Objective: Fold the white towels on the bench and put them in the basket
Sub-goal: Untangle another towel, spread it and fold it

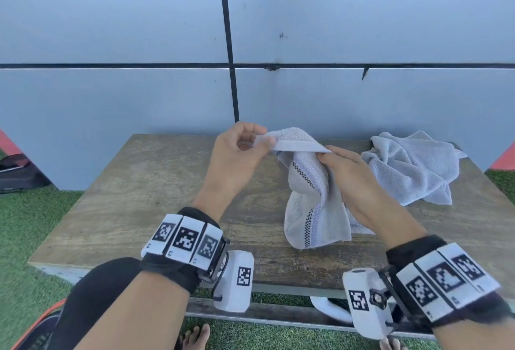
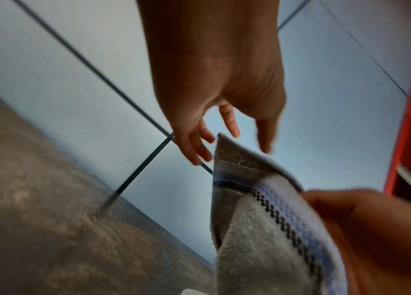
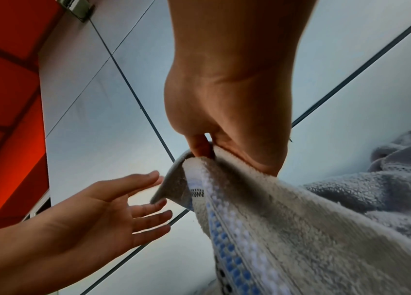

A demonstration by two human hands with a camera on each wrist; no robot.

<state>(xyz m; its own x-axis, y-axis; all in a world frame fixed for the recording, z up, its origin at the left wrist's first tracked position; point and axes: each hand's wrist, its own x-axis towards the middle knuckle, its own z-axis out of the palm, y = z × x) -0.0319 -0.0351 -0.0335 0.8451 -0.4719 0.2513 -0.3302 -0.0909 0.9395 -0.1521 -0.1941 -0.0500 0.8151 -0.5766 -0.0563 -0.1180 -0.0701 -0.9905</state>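
White and soft, the striped towel (image 1: 315, 205) hangs from our right hand (image 1: 352, 175) over the wooden bench (image 1: 156, 191). Our right thumb and fingers (image 3: 200, 146) pinch its top edge tight. Our left hand (image 1: 237, 154) is up by the towel's corner. In the head view its fingertips seem to touch the corner, but both wrist views show the fingers (image 3: 149, 209) spread apart and loose, just beside the cloth, holding nothing. The towel's bottom end rests on the bench. A second towel (image 1: 412, 168) lies crumpled on the bench to the right, near the grey wall (image 1: 111, 43). We see green grass (image 1: 33, 224) around the bench.
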